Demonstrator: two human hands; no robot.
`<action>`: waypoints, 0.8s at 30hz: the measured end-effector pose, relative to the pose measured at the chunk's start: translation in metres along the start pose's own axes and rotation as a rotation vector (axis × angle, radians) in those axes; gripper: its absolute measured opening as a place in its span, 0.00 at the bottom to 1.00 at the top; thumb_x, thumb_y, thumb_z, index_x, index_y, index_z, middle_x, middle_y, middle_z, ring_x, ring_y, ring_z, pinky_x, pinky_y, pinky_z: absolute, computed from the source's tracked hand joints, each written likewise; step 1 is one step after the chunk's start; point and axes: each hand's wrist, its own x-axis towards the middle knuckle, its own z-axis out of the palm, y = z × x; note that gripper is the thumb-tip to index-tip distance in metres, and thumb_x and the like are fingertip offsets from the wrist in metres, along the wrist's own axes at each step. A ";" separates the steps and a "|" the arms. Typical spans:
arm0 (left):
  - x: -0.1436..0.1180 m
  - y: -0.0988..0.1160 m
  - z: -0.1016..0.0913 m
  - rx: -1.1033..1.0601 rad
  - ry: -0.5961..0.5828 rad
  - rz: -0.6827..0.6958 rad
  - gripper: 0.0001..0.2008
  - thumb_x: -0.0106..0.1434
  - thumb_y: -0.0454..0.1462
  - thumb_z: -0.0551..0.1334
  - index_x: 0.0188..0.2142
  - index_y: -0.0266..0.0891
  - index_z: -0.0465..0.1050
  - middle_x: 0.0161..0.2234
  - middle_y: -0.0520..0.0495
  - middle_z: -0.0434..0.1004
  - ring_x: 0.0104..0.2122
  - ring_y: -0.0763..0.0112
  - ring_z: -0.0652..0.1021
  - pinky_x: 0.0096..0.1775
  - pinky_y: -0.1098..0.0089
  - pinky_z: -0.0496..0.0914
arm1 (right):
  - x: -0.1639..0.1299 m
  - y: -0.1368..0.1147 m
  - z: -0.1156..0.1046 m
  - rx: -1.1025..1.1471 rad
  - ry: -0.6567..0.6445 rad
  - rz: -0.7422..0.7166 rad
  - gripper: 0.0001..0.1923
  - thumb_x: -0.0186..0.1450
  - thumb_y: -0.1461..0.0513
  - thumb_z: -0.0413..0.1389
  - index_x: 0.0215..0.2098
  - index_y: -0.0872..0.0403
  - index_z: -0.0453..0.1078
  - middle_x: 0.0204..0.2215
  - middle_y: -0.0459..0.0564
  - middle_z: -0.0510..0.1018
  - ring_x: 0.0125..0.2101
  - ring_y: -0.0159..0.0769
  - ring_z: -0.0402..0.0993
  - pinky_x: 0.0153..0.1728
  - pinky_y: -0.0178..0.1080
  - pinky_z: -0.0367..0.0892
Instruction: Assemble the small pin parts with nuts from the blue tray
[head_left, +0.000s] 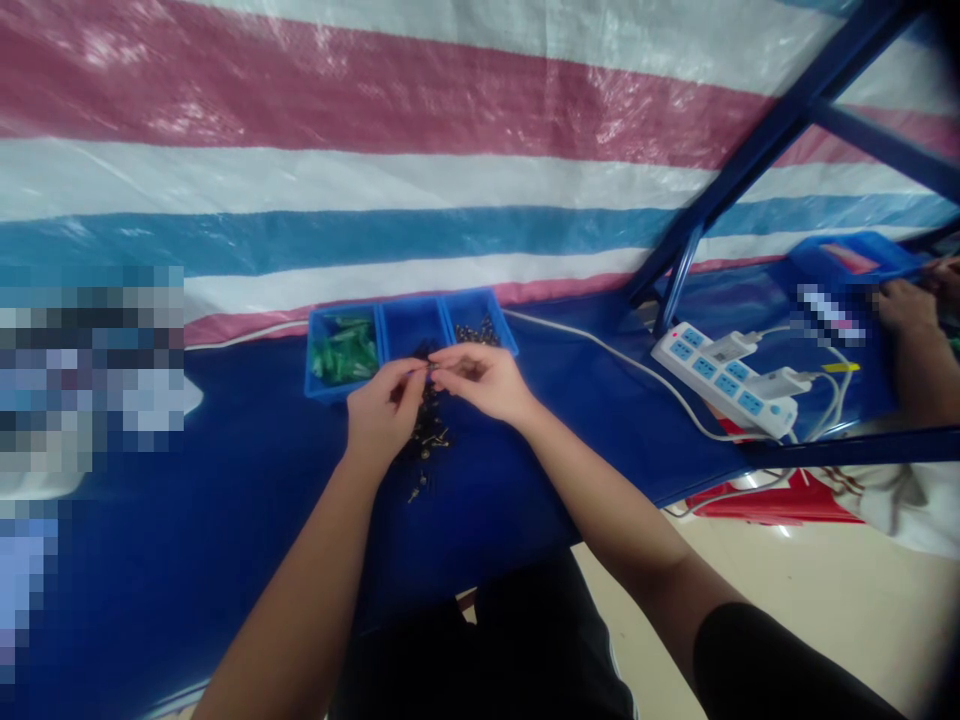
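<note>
My left hand (384,410) and my right hand (484,378) meet over a blue cloth-covered table (225,520), fingertips pinched together on a tiny dark metal part (432,367). Below them lies a loose pile of small dark parts (429,440) on the cloth. Just behind the hands stands a blue three-compartment tray (447,318): green pieces (343,350) fill its left compartment, the middle looks nearly bare, and small dark parts (475,330) lie in the right one.
A white power strip (720,380) with plugged-in adapters lies at right, its cable running behind the tray. Another person's hand (904,305) rests by a blue bin (851,255) at far right. A blue metal frame (757,150) rises there. A striped tarp hangs behind.
</note>
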 end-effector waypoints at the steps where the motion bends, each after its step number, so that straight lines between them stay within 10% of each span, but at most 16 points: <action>1: 0.000 0.001 0.000 -0.007 -0.002 -0.005 0.11 0.69 0.42 0.62 0.45 0.41 0.78 0.31 0.51 0.82 0.25 0.76 0.78 0.33 0.74 0.73 | 0.000 0.000 0.000 0.000 -0.006 -0.003 0.19 0.59 0.54 0.69 0.44 0.55 0.78 0.33 0.49 0.84 0.31 0.31 0.81 0.36 0.36 0.78; 24: 0.001 -0.001 0.000 0.014 -0.088 0.055 0.11 0.69 0.41 0.61 0.46 0.42 0.80 0.32 0.51 0.82 0.28 0.75 0.79 0.37 0.74 0.72 | -0.002 -0.005 0.001 -0.154 0.007 -0.176 0.11 0.63 0.57 0.66 0.42 0.54 0.80 0.34 0.49 0.81 0.30 0.30 0.76 0.30 0.35 0.73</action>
